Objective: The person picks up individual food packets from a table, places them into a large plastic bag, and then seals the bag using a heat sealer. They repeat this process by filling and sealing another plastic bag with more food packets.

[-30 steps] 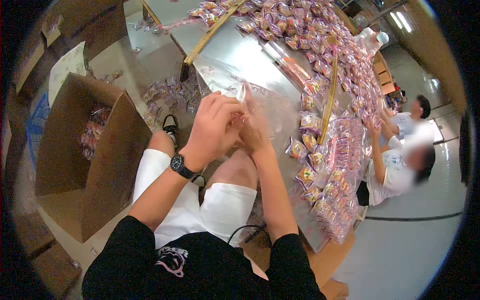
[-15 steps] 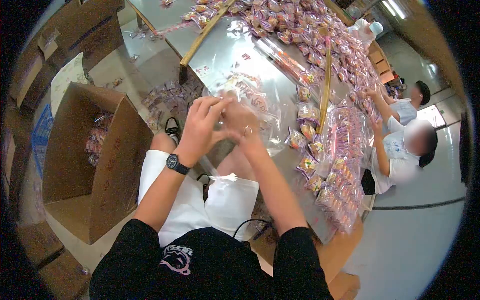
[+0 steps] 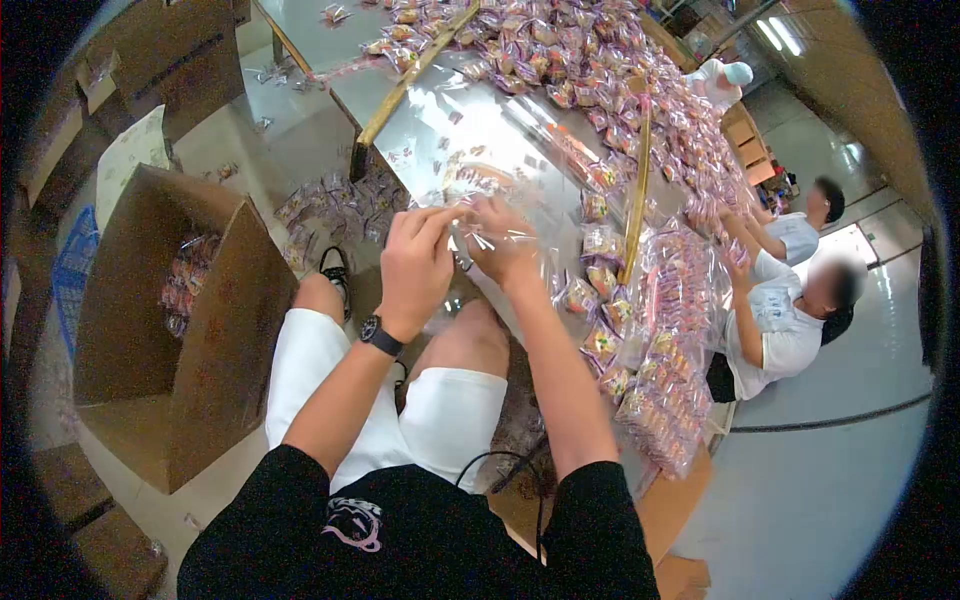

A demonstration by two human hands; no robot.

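Close together at the metal table's near edge, my left hand (image 3: 415, 268) and my right hand (image 3: 503, 245) pinch a clear plastic bag (image 3: 480, 180) with printing on it. Its film is crumpled between my fingers, and part of it spreads over the table (image 3: 425, 120) beyond them. Glare blurs the print, and I cannot make out anything inside the bag. Just right of my right hand lie several small wrapped snack packets (image 3: 602, 243) with purple-edged wrappers. A larger clear bag packed with rows of packets (image 3: 670, 375) rests further right.
An open cardboard box (image 3: 215, 390) with packets inside stands at my left. Wooden strips (image 3: 638, 190) divide the table, and a big heap of packets (image 3: 600, 60) covers its far side. Two co-workers (image 3: 780, 320) reach into the heap at right. Loose packets (image 3: 340, 205) lie on the floor.
My hands have drawn closer together, and the fingertips now meet on the bag's film. My left hand shifted slightly down and right. The hanging plastic below my hands shows less.
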